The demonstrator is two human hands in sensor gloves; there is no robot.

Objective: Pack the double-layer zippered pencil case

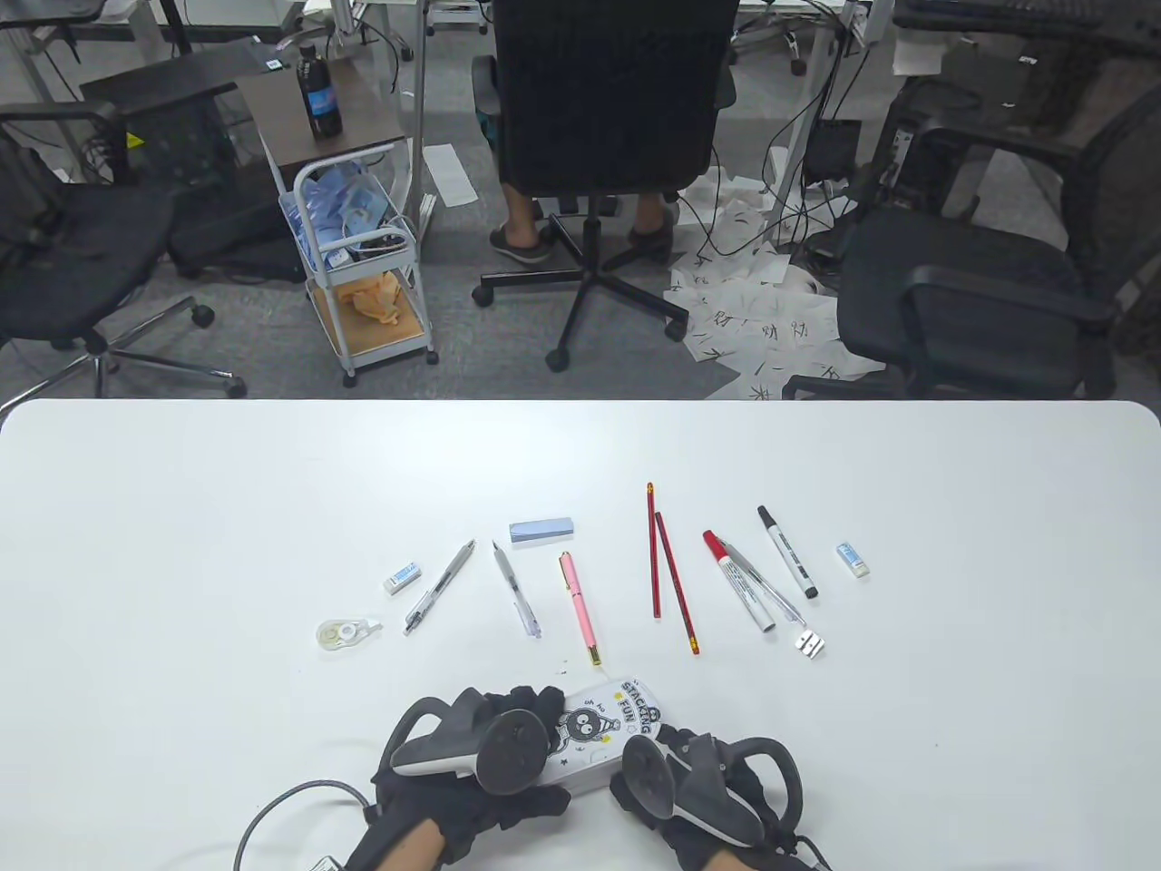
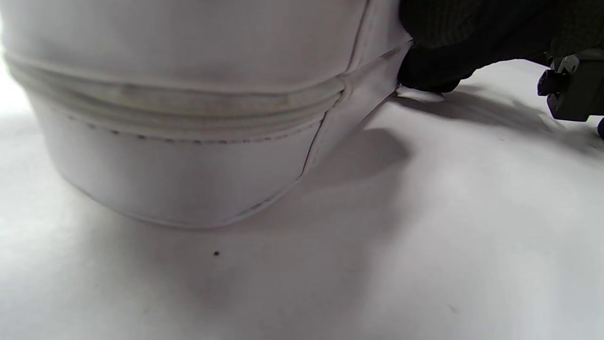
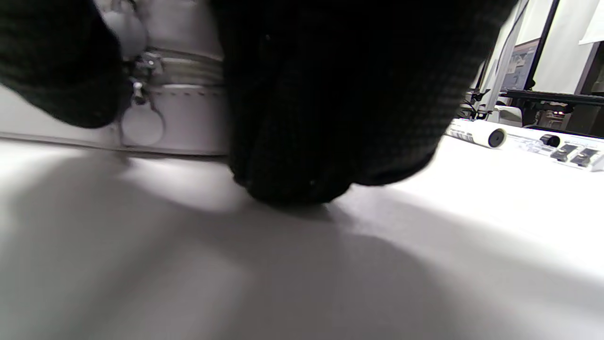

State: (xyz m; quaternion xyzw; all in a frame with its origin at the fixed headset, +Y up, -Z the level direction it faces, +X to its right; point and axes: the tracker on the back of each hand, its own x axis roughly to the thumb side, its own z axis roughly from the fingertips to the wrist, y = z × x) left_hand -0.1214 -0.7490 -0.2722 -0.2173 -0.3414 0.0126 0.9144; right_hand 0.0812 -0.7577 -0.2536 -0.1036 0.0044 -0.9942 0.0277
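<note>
Two gloved hands are holding a white pencil case (image 1: pixel 606 731) at the near edge of the counter (image 1: pixel 181 508), the left hand (image 1: pixel 472 758) wrapping over its left end and the right hand (image 1: pixel 703 785) closing on its right end. The case, printed with a cartoon figure and the words "STACKING FUN", is lying slanted, its far end pointing toward a pink pen (image 1: pixel 579 609). In the left wrist view the case (image 2: pixel 188 141) is resting on the counter with its zipper (image 2: pixel 179 101) running closed along the side. In the right wrist view the right hand's fingers (image 3: pixel 325 104) are pressing against the case (image 3: pixel 184 118) beside two round zipper pulls (image 3: pixel 141 125); whether they are pinching a pull cannot be told.

Beyond the case, stationery is lying spread in a row: left of the pink pen, two mechanical pencils (image 1: pixel 440 586), a small eraser (image 1: pixel 402 576), a correction tape (image 1: pixel 345 631) and a blue box (image 1: pixel 541 530); right of the pink pen, two red pencils (image 1: pixel 667 581), a red-capped marker (image 1: pixel 739 581), a black-capped marker (image 1: pixel 787 552), a sharpener (image 1: pixel 809 644) and a second eraser (image 1: pixel 853 559).
</note>
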